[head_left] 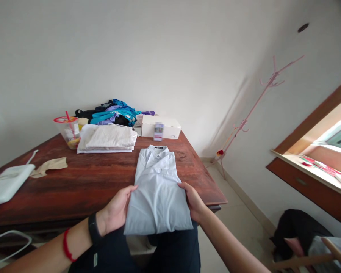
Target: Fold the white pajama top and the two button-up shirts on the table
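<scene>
A folded light grey-blue collared shirt (159, 197) lies front side up, its collar toward the wall. Its upper part rests on the dark red wooden table (102, 178), while the lower part reaches past the front edge above my lap. My left hand (118, 208) grips the left side of the shirt, thumb on top and the other fingers hidden beneath. On the opposite side, my right hand (195, 203) pinches the shirt's right edge in the same way.
Behind the shirt stand a stack of folded white clothes (110, 137), a white box (161, 125) and a heap of blue and black clothes (116, 112). A plastic cup (69, 132) is at left, near a beige cloth (51, 165). Right of the table leans a pink coat rack (254, 110).
</scene>
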The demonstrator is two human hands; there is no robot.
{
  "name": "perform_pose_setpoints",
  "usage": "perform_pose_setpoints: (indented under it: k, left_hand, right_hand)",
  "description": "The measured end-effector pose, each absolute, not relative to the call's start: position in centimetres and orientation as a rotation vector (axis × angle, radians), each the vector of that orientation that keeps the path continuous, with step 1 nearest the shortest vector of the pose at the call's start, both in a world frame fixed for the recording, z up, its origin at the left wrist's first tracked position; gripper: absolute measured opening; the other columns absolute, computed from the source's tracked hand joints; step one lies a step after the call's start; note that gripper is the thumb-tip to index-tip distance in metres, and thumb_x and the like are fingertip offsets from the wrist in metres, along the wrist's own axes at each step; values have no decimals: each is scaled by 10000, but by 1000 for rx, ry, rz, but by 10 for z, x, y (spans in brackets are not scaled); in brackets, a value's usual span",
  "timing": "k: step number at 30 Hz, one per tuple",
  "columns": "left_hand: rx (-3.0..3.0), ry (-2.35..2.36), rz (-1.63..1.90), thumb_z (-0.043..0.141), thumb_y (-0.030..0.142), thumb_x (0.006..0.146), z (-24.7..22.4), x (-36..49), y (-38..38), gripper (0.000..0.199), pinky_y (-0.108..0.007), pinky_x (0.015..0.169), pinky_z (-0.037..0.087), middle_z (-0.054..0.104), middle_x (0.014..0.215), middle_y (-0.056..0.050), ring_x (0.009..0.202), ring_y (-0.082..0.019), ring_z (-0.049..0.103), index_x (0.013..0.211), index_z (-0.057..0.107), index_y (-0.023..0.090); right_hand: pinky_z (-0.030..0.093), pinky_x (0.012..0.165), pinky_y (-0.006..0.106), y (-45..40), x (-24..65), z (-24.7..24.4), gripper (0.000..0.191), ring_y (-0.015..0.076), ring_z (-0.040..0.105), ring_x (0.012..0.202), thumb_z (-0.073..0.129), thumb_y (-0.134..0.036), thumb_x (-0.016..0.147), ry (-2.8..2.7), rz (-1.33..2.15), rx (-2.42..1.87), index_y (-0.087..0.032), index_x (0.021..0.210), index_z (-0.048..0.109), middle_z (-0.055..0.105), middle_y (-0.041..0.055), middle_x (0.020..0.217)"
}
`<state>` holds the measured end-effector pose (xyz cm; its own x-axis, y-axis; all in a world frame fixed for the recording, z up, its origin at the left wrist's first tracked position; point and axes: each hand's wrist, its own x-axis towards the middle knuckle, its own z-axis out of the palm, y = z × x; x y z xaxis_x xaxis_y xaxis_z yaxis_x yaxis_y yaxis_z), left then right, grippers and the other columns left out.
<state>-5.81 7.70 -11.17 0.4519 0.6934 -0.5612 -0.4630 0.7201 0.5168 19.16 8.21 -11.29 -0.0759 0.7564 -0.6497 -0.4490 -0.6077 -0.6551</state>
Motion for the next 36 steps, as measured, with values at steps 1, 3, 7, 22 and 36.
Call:
perform_pose_setpoints:
  k: [1, 3, 7, 22, 36]
  left_hand:
    - [323, 852, 747, 547, 317, 922, -114, -59, 80, 384, -381, 892, 572, 797, 915, -114, 907, -292, 764, 1203, 661, 82]
    - [379, 868, 787, 554, 309, 908, -115, -61, 84, 366, -374, 892, 571, 798, 915, -105, 922, -290, 759, 1172, 670, 83]
    - [514, 834, 807, 585, 343, 918, -112, -65, 92, 325, -348, 909, 557, 797, 969, -77, 989, -274, 742, 1121, 696, 115]
    - [848, 958, 916, 782, 449, 831, -115, -56, 177, 563, -377, 903, 561, 757, 1131, -148, 971, -267, 736, 1282, 649, 139]
    - [1302, 915, 968, 778, 288, 799, -130, -69, 147, 815, -421, 1169, 356, 470, 1560, -104, 1388, -286, 484, 1537, 433, 272]
  right_hand:
    - [581, 724, 361, 86, 192, -114, 277, 250, 710, 686, 599, -370, 850, -346, 1816, -1357, -123, 940, 687, 728, 91, 736]
    - [582, 729, 369, 92, 192, -117, 285, 258, 717, 708, 592, -396, 856, -350, 1817, -1372, -134, 927, 681, 724, 96, 735]
    - [577, 766, 374, 94, 191, -123, 293, 265, 726, 802, 646, -422, 846, -485, 1797, -1296, -156, 964, 684, 750, 102, 844]
    - [519, 693, 315, 158, 197, -131, 316, 199, 645, 711, 746, -305, 681, -954, 1459, -1247, -198, 966, 659, 718, 7, 796]
    - [506, 693, 269, 199, 195, -145, 303, 188, 638, 780, 628, -351, 778, -1108, 1208, -1282, -222, 1052, 636, 727, 2, 894]
